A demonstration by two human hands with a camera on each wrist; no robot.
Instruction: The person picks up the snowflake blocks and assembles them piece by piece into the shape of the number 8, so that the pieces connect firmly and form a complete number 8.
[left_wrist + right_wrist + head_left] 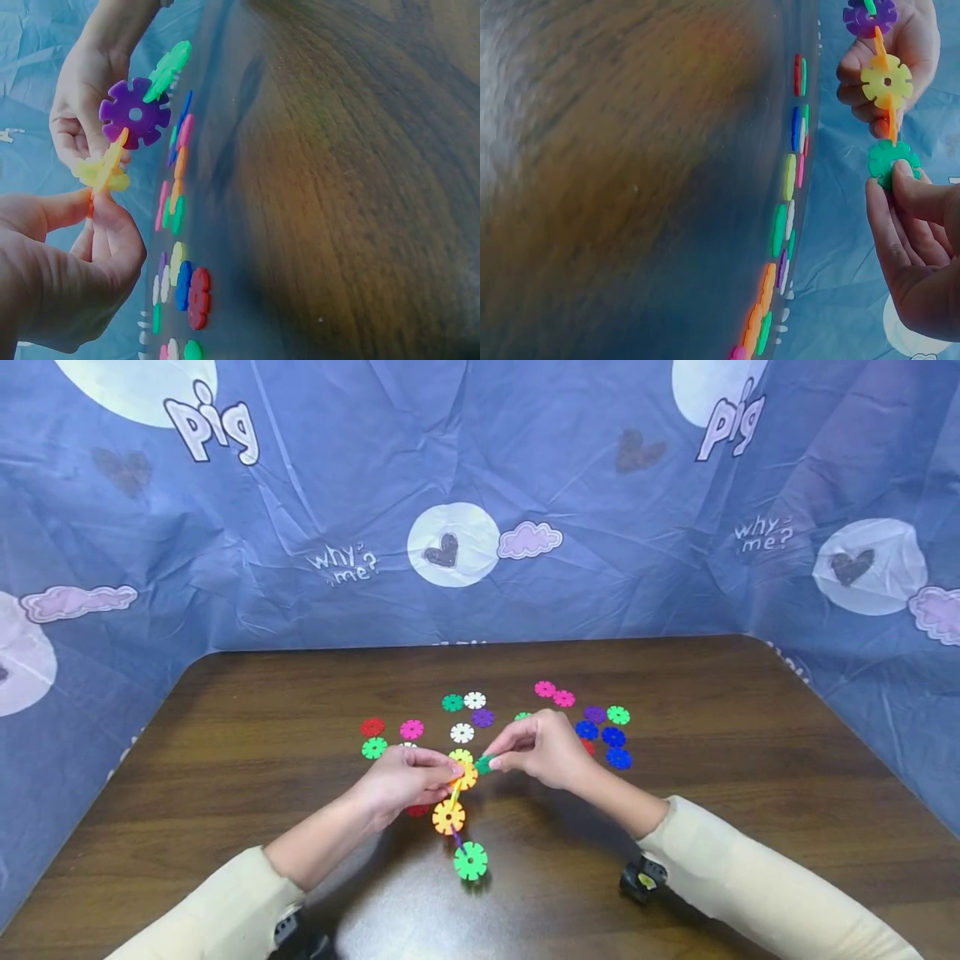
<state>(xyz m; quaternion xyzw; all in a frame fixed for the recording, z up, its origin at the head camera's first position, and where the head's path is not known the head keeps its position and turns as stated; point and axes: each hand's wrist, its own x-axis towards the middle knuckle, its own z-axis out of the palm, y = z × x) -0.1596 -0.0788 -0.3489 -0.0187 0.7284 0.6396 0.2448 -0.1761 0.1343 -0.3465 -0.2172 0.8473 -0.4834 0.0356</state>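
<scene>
Both hands hold a chain of notched plastic discs slotted together above the table. My left hand point(397, 783) pinches an orange disc point(467, 774) of the chain between thumb and fingers. My right hand point(551, 750) pinches a dark green disc point(889, 159) by thumb and fingertips, its edge right at an orange disc's rim. A yellow disc point(886, 69) sits crosswise between the orange ones. Further along the chain come another orange disc point(448, 827), a purple disc point(116, 112) and a light green disc point(463, 867) at the near end.
Loose discs lie flat on the brown table point(247, 760) beyond the hands: red point(372, 726), pink point(412, 727), white point(462, 727), purple point(483, 717) and several blue ones point(613, 737) at the right. A patterned blue cloth point(585, 593) hangs behind.
</scene>
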